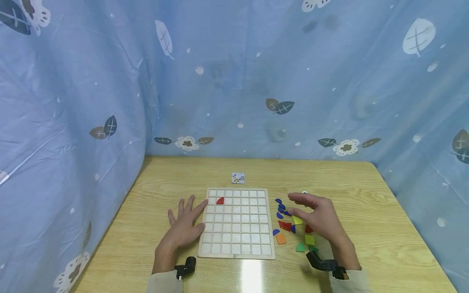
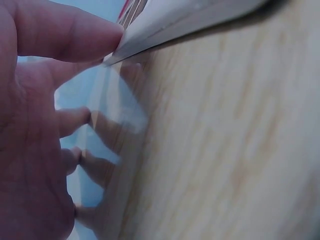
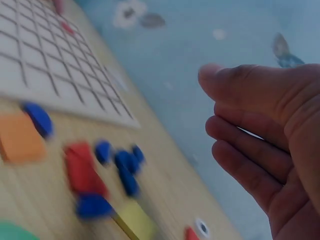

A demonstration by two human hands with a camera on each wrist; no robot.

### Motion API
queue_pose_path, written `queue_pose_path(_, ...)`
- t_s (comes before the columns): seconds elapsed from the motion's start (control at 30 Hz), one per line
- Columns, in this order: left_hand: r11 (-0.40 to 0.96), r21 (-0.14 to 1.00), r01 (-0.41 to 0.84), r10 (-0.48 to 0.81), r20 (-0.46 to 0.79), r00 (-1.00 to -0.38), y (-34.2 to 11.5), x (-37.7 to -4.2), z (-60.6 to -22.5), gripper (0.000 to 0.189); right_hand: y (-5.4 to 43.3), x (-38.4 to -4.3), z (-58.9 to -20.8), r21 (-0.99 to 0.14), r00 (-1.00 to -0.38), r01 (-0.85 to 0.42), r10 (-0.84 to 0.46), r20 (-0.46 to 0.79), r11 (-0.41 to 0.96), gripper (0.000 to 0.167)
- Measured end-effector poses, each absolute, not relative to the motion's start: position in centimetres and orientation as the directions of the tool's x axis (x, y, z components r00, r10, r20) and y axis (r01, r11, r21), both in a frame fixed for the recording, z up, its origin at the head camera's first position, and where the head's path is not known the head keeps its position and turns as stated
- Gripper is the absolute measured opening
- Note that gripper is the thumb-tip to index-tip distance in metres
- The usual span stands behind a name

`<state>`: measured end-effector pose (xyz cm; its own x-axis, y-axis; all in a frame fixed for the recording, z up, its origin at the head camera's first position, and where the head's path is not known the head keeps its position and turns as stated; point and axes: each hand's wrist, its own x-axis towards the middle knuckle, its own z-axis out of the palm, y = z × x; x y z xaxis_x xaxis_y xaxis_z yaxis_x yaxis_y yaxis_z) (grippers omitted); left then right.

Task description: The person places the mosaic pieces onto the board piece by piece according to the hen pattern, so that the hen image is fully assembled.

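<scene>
A pale grid board [image 1: 236, 228] of square cells lies on the table. One red quarter-circle piece [image 1: 220, 200] sits in a cell near its upper left. My left hand [image 1: 185, 226] has its fingers spread on the tabletop, thumb and index finger at the board's left edge; the left wrist view shows the thumb [image 2: 75, 35] against that edge. Over the loose pieces right of the board hovers my right hand [image 1: 322, 215], thumb apart from its fingers and nothing between them. Beneath and beside it lie blue pieces [image 3: 125, 165], red pieces [image 3: 82, 170] and a yellow square [image 3: 135, 220].
An orange square [image 1: 281, 239] and a green piece [image 1: 300, 247] lie nearer the front. Behind the board is a small card [image 1: 238, 178] printed with a coloured grid pattern. A blue patterned curtain [image 1: 234, 81] hangs behind the wooden table [image 1: 176, 175] and along its sides.
</scene>
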<state>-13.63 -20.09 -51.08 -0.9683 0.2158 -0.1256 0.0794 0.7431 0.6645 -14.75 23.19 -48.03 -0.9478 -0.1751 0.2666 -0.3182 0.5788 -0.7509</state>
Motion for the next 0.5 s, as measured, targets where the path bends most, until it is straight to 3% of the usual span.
queue_pose_path(0.5, 0.741, 0.667, 0.075, 0.216, -0.131, -0.968, -20.1, -13.6, -51.1, 0.074, 29.1, -17.1, -47.5, -0.718, -0.952, -0.268, -0.064, 0.298, 0.643, 0.037)
